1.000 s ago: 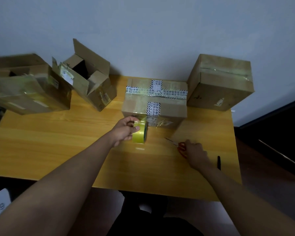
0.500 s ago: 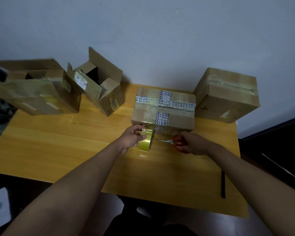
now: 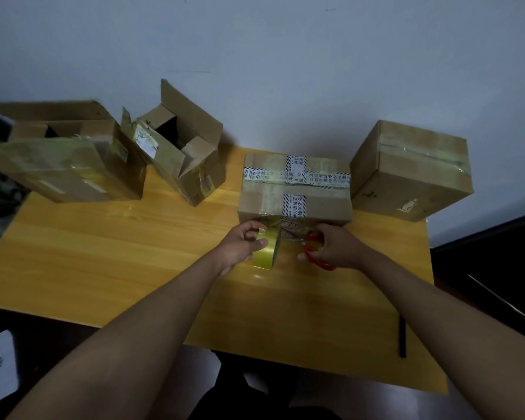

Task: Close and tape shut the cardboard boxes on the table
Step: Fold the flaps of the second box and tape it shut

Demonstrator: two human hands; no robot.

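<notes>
Head view: right hand (image 3: pixel 335 248), fingers curled round red scissors (image 3: pixel 314 253), has moved from the tabletop (image 3: pixel 103 256) to the tape strip at the central box (image 3: pixel 296 192); left hand (image 3: pixel 244 245) grips the tape roll (image 3: pixel 267 250). Cutting is judged imminent.

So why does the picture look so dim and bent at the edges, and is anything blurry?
Head view: dim light, with soft sheen on the table and tape roll; the wide lens bows the edges, so the left boxes lean and smear; the hands and scissors at centre are sharper.
</notes>
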